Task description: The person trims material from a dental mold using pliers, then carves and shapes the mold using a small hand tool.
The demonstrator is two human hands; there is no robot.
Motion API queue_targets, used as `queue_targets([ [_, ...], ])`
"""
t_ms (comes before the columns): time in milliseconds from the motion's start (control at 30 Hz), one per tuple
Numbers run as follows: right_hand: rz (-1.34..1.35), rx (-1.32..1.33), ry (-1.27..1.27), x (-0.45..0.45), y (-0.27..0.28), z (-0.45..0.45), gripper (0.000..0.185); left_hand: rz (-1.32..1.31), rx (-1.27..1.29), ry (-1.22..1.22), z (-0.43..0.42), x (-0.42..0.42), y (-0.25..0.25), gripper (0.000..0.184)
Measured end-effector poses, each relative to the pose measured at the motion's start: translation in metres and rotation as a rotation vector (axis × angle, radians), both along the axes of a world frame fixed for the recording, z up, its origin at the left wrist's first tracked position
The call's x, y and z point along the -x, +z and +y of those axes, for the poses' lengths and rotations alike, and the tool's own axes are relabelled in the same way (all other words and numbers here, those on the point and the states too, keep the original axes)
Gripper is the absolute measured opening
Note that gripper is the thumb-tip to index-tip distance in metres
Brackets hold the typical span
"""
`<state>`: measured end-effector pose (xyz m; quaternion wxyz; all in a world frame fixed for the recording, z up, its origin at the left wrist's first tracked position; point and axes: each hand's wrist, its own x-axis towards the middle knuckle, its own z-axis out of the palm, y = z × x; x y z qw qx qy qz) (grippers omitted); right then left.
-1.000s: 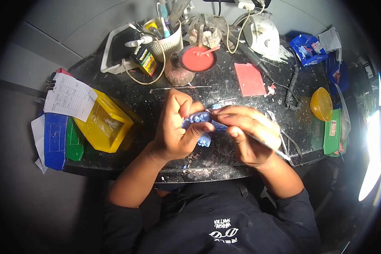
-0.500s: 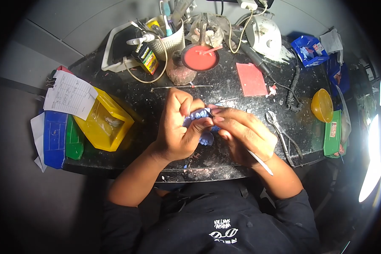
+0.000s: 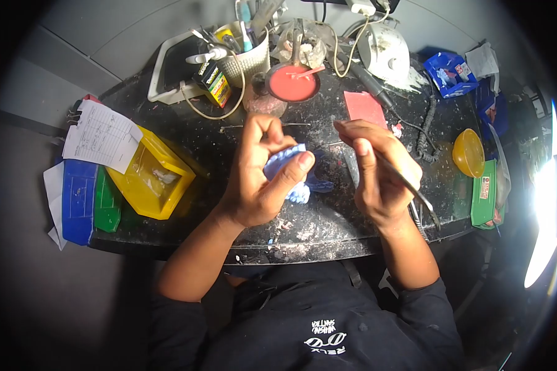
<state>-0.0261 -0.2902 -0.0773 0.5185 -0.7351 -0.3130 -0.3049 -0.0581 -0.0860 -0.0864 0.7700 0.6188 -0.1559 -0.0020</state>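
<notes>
A blue dental cast (image 3: 280, 162) is gripped in my left hand (image 3: 257, 176), thumb across its front, near the middle of the black table. Just below and to the right of it, more blue cast pieces (image 3: 319, 184) lie on the table, partly hidden by the hand. My right hand (image 3: 384, 170) is apart from the cast, to its right, its fingers closed round a thin metal tool (image 3: 408, 184) that slants down past the wrist. Behind the hands stands a small pan of pink wax (image 3: 291, 83), and a pink wax sheet (image 3: 364, 106) lies near my right fingertips.
On the left, a yellow bin (image 3: 145, 182) stands beside green and blue bins, with a paper form (image 3: 102, 137) over it. A white cup of tools (image 3: 250, 65) is at the back. To the right are an orange bowl (image 3: 469, 153), a green bin (image 3: 484, 193) and a coiled cable (image 3: 427, 130).
My right hand has moved away from the cast, to the right and slightly up, with the tool now turned in it. The cast has tilted in my left hand.
</notes>
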Motion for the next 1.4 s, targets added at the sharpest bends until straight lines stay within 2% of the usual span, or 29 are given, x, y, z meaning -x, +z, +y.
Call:
queue_targets([
  [33, 0.062, -0.063, 0.031, 0.003, 0.000, 0.003, 0.009, -0.066, -0.089, -0.032, 0.003, -0.004, 0.000, 0.036],
  [100, 0.180, -0.202, 0.088, 0.010, 0.001, 0.008, 0.013, 0.031, 0.010, -0.070, 0.002, -0.004, 0.003, 0.040],
  [167, 0.151, -0.154, 0.126, 0.010, 0.001, 0.005, 0.020, 0.070, 0.015, -0.078, 0.003, -0.003, 0.008, 0.042],
  [233, 0.041, 0.063, 0.143, 0.010, 0.010, -0.001, 0.032, 0.108, 0.020, -0.087, 0.003, -0.003, 0.009, 0.043],
  [300, -0.056, 0.115, 0.229, 0.006, 0.008, 0.004, 0.035, 0.151, 0.031, -0.084, 0.003, -0.002, 0.006, 0.044],
  [367, -0.088, 0.172, 0.277, 0.004, 0.005, 0.004, 0.034, 0.168, 0.066, -0.109, 0.004, -0.003, 0.007, 0.043],
  [433, -0.017, 0.340, 0.048, 0.004, 0.009, 0.005, 0.030, 0.229, 0.100, -0.167, 0.007, -0.004, 0.007, 0.043],
  [500, 0.034, 0.319, 0.014, 0.002, 0.008, 0.001, 0.028, 0.232, 0.120, -0.166, 0.006, -0.005, 0.007, 0.044],
  [567, 0.032, 0.211, 0.140, 0.002, 0.009, -0.002, 0.028, 0.243, 0.122, -0.167, 0.007, -0.005, 0.006, 0.044],
  [633, 0.002, 0.215, 0.190, 0.003, 0.009, 0.001, 0.028, 0.226, 0.145, -0.159, 0.006, -0.005, 0.004, 0.044],
  [733, 0.129, 0.357, -0.011, 0.004, 0.013, 0.002, 0.027, 0.244, 0.175, -0.180, 0.008, -0.007, 0.004, 0.043],
  [867, 0.142, 0.179, 0.035, 0.000, 0.014, -0.001, 0.024, 0.224, 0.178, -0.160, 0.007, -0.006, 0.005, 0.043],
  [967, 0.070, 0.254, -0.034, 0.003, 0.024, 0.000, 0.022, 0.206, 0.129, -0.159, 0.009, -0.006, 0.005, 0.041],
  [1400, 0.054, 0.225, 0.154, 0.004, 0.013, 0.000, 0.027, 0.194, 0.040, -0.099, 0.006, -0.009, 0.001, 0.032],
])
